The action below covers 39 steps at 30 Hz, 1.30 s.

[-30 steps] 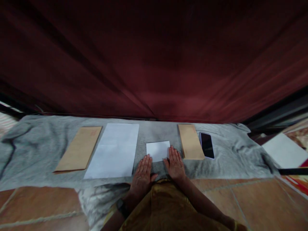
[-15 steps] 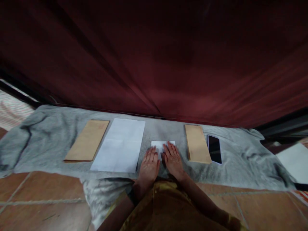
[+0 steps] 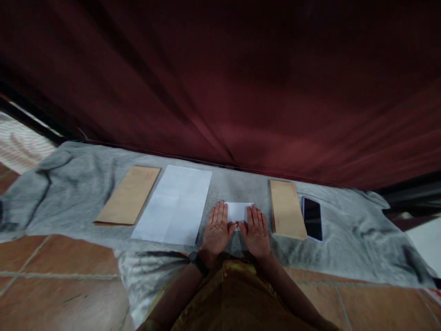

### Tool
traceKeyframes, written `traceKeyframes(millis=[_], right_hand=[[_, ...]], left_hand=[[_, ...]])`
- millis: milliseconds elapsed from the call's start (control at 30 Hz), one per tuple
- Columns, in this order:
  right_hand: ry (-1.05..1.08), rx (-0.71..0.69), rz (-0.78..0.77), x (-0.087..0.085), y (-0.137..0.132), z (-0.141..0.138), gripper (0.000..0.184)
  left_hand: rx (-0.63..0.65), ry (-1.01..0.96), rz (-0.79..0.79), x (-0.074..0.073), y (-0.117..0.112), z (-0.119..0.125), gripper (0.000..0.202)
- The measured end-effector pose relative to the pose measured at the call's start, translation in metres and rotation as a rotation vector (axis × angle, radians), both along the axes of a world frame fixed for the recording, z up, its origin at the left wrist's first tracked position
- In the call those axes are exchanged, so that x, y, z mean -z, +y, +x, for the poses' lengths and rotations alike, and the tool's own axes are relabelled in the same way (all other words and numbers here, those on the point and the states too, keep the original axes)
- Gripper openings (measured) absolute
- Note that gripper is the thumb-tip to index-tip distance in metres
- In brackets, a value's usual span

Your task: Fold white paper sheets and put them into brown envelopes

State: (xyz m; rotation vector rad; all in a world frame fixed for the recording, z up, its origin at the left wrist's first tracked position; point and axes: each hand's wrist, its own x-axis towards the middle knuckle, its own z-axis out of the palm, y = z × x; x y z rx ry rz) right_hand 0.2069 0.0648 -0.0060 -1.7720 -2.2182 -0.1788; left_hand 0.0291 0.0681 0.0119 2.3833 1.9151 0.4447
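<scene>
A small folded white paper (image 3: 237, 210) lies flat on the grey cloth in front of me. My left hand (image 3: 217, 230) rests flat on its left edge, fingers stretched out. On the opposite edge lies my right hand (image 3: 255, 232), also flat and stretched out. The two thumbs nearly meet near the paper's lower edge. Left of my hands lie white paper sheets (image 3: 175, 202) with faint crease lines, and farther left some brown envelopes (image 3: 129, 195). To the right is another stack of brown envelopes (image 3: 286, 209).
A phone (image 3: 312, 218) with a dark screen lies right of the right-hand envelopes. The grey cloth (image 3: 86, 184) is wrinkled at both ends. A dark red curtain (image 3: 220, 92) hangs behind it. Tiled floor (image 3: 62, 294) shows in front, and something white (image 3: 427, 239) at far right.
Both hands have shifted outward to the paper's two sides, showing more of its middle, and the thumbs have come close together. The view has tilted slightly.
</scene>
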Motion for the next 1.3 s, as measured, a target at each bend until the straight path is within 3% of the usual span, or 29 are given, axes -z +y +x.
traceKeyframes(millis=[167, 333, 533, 667, 1000, 1200, 1300], right_hand=[[0.017, 0.012, 0.000, 0.003, -0.005, 0.009, 0.066], [0.028, 0.006, -0.018, -0.006, -0.002, 0.002, 0.059], [0.062, -0.251, -0.128, -0.015, 0.009, -0.027, 0.053], [0.058, -0.206, -0.116, -0.013, 0.006, -0.023, 0.053], [0.016, -0.168, -0.063, -0.005, 0.000, 0.001, 0.052], [0.004, -0.127, -0.051, -0.001, -0.006, 0.011, 0.054], [0.011, -0.095, -0.040, 0.001, -0.009, 0.014, 0.055]], left_hand=[[0.028, -0.018, 0.015, 0.001, 0.000, -0.001, 0.074], [0.031, -0.030, -0.004, 0.001, 0.000, 0.000, 0.078], [0.014, -0.046, -0.041, -0.004, -0.002, 0.008, 0.067], [0.021, -0.053, -0.049, -0.006, -0.001, 0.009, 0.065], [0.366, -0.016, -0.046, -0.009, -0.008, -0.011, 0.050], [0.612, 0.006, -0.111, -0.021, -0.015, -0.024, 0.066], [0.657, 0.023, -0.092, -0.023, -0.019, -0.027, 0.072]])
